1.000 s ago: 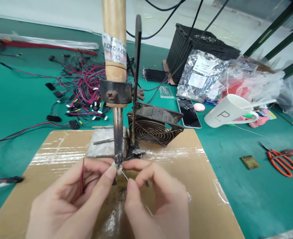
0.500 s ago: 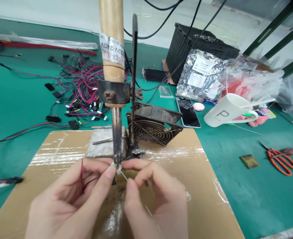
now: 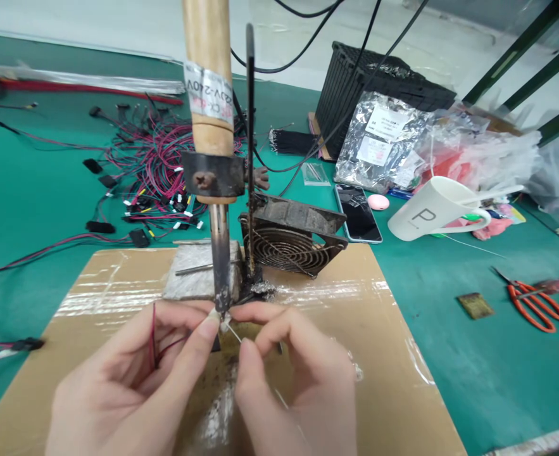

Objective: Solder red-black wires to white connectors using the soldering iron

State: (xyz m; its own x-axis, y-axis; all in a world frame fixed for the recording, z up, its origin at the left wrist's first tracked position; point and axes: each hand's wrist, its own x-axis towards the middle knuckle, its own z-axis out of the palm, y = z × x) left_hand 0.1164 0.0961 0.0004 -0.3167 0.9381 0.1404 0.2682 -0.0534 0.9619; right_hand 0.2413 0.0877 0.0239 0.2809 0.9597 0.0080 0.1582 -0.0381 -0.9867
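A soldering iron with a wooden handle (image 3: 211, 76) and a dark metal barrel (image 3: 220, 253) hangs tip down from a clamp on a thin upright stand (image 3: 251, 126). Right below its tip, my left hand (image 3: 141, 380) pinches a small part with dark red wire (image 3: 153, 335) running through the fingers. My right hand (image 3: 298, 373) is closed on a thin pale strand (image 3: 234, 332) that reaches up to the tip. The fingertips of both hands nearly meet there and partly hide the joint. Brown cardboard (image 3: 383, 354) lies under both hands.
Behind the iron are a dusty fan (image 3: 293, 237) and a grey block (image 3: 188, 278). Wires with black connectors (image 3: 165, 152) pile up at the left. To the right are a phone (image 3: 358, 213), a white mug (image 3: 431, 209), orange-handled scissors (image 3: 538, 307) and a black bin (image 3: 355, 95).
The view has shifted slightly, so the iron and its stand appear a little further left. Both hands keep nearly the same pose at the tip.
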